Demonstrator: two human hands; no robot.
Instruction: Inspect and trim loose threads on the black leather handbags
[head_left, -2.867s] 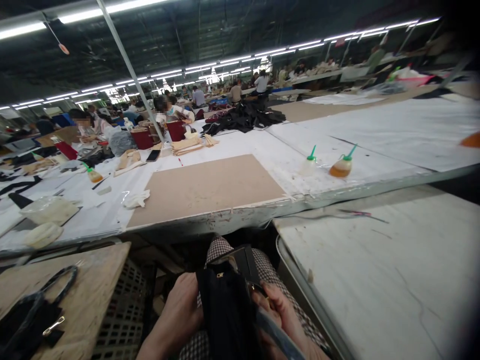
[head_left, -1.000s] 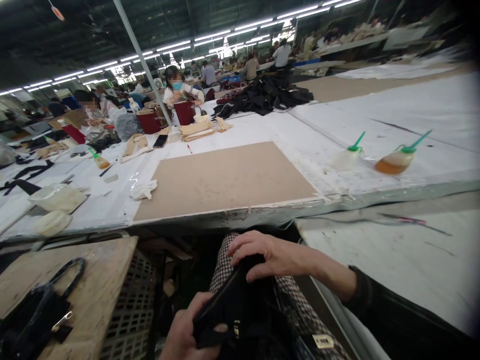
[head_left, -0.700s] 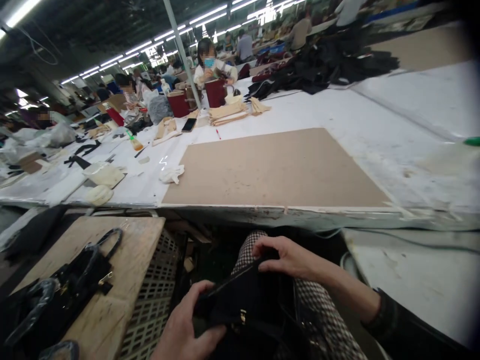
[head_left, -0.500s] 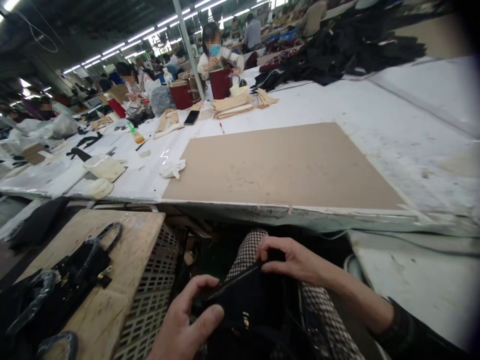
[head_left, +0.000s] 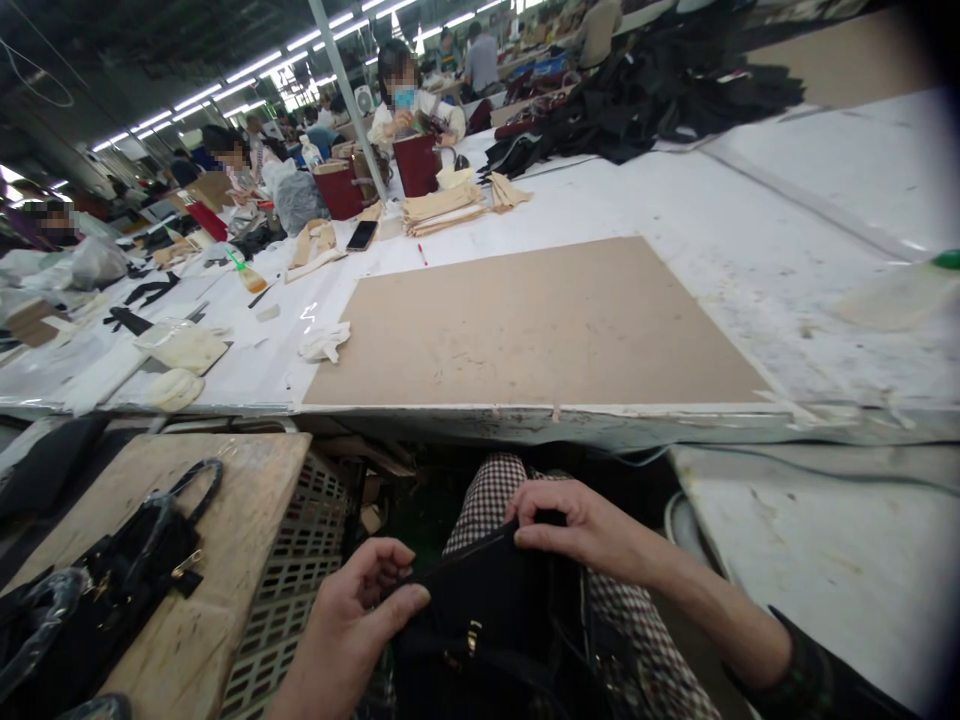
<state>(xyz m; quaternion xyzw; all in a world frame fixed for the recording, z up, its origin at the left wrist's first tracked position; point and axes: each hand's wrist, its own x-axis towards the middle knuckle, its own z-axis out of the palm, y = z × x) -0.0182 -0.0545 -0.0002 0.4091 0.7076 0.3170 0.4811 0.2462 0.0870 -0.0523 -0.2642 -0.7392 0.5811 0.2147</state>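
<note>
A black handbag (head_left: 495, 600) with small gold-coloured metal fittings rests on my lap, over checked trousers. My right hand (head_left: 559, 520) pinches the bag's upper edge between thumb and fingers. At the left end of that same edge, my left hand (head_left: 360, 610) has its thumb on the near side and its curled fingers behind, gripping the corner. The bag's lower part runs out of the picture, and its inside is too dark to make out.
A brown board (head_left: 540, 325) lies on the white table (head_left: 750, 230) ahead. On my left, more black bags (head_left: 112, 590) with plastic-wrapped handles lie on a wooden board (head_left: 247, 500) over a plastic crate (head_left: 292, 560). Co-workers sit across the table. A green-capped bottle (head_left: 949, 260) shows at the right.
The view has swung slightly right, bringing the green-capped bottle into sight. My left thumb and fingers have drawn closer together at the bag's corner; my right hand keeps its pinch.
</note>
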